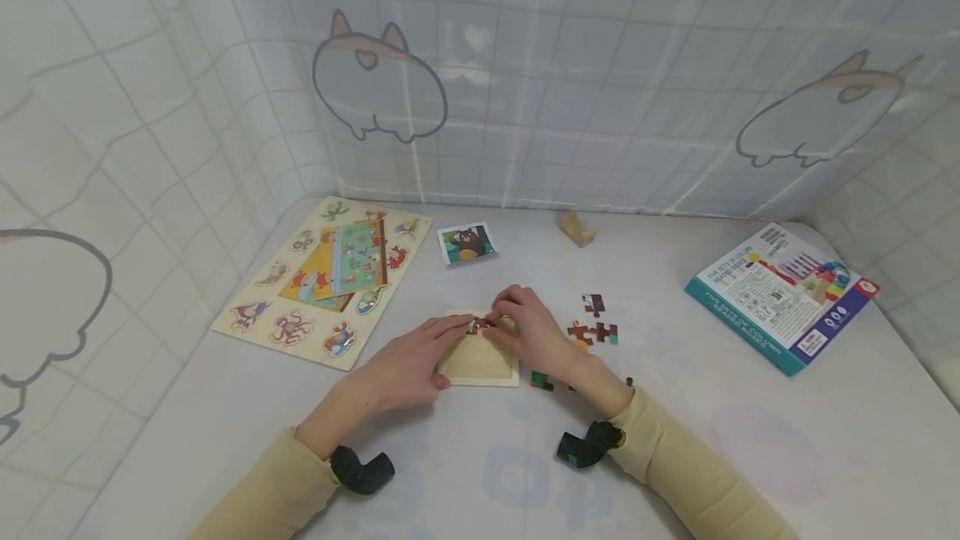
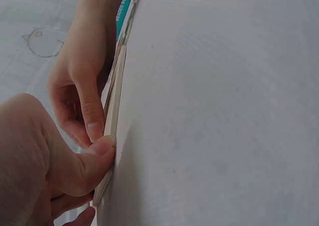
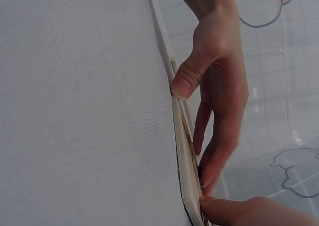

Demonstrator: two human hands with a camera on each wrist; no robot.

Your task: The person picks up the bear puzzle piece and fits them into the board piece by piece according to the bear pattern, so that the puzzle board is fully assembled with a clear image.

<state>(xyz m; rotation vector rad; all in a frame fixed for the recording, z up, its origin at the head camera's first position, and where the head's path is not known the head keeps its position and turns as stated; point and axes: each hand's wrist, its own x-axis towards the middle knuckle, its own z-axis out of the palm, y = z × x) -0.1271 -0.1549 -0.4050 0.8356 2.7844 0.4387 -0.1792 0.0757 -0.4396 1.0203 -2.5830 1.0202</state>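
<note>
Head view: right hand [image 1: 528,327] curls in, pinching a brown jigsaw piece [image 1: 479,326] at the far edge of the wooden tray [image 1: 480,365]!

And the left hand [image 1: 412,357]?

Fingers stretched to the same spot, thumb on the near-left rim.

So what's the knack?

Hold the tray steady, I'd say, check the bear picture card [image 1: 468,243], and line the edges up before pressing flat.
</note>
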